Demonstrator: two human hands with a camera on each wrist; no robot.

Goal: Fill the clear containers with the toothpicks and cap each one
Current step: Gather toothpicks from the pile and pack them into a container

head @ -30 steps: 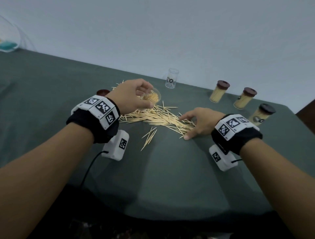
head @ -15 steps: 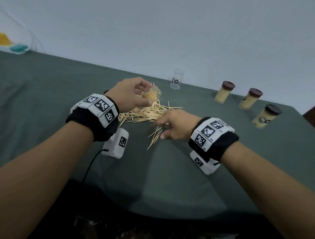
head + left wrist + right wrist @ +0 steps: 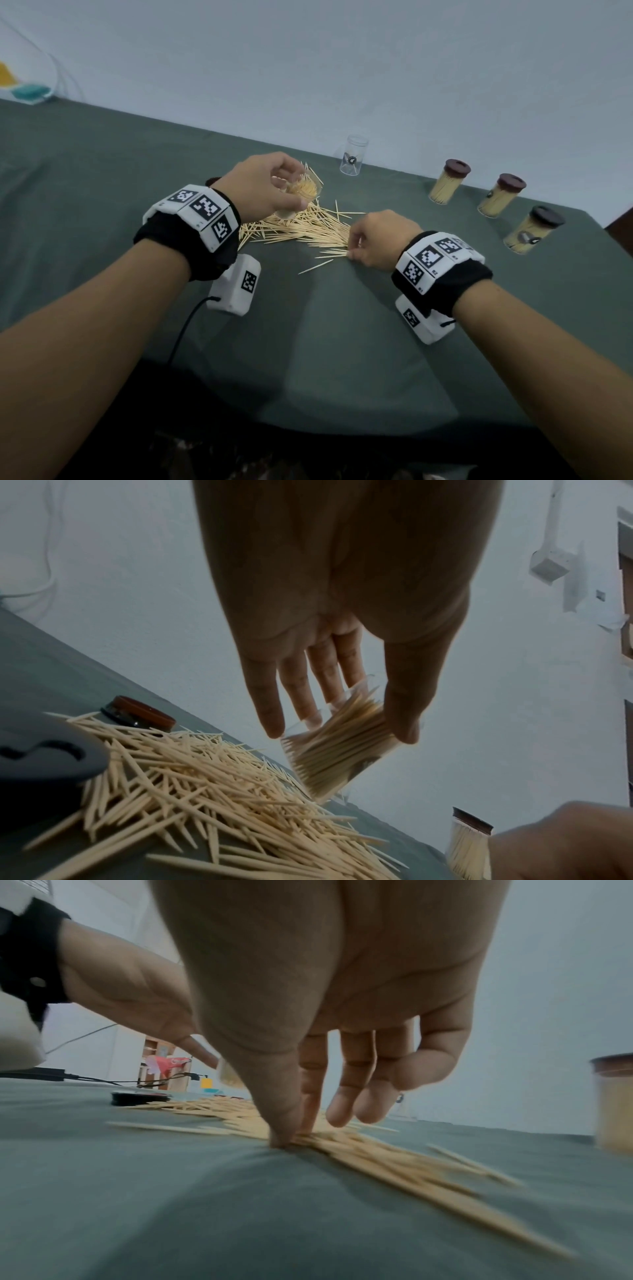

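Observation:
A heap of loose toothpicks [image 3: 301, 229] [image 3: 192, 777] [image 3: 359, 1145] lies on the green cloth. My left hand [image 3: 270, 186] [image 3: 339, 718] grips a clear container [image 3: 299, 195] [image 3: 339, 753], partly full of toothpicks and tilted, just above the heap. My right hand [image 3: 356, 248] [image 3: 294, 1137] is down at the heap's right edge, thumb and forefinger pinching toothpicks against the cloth. A brown cap [image 3: 139, 716] [image 3: 140, 1097] lies on the cloth behind the heap. An empty clear container [image 3: 354, 159] stands further back.
Three filled, brown-capped containers [image 3: 448, 181] [image 3: 501, 194] [image 3: 534, 229] stand in a row at the right, one of them near my right wrist [image 3: 613, 1104]. A clear bowl [image 3: 27, 89] sits at the far left. The cloth-covered table's [image 3: 308, 359] front edge is close to me.
My right hand swept left across the heap, then came back to its right edge and closed thumb and forefinger on toothpicks. My left hand kept the container and lifted it slightly.

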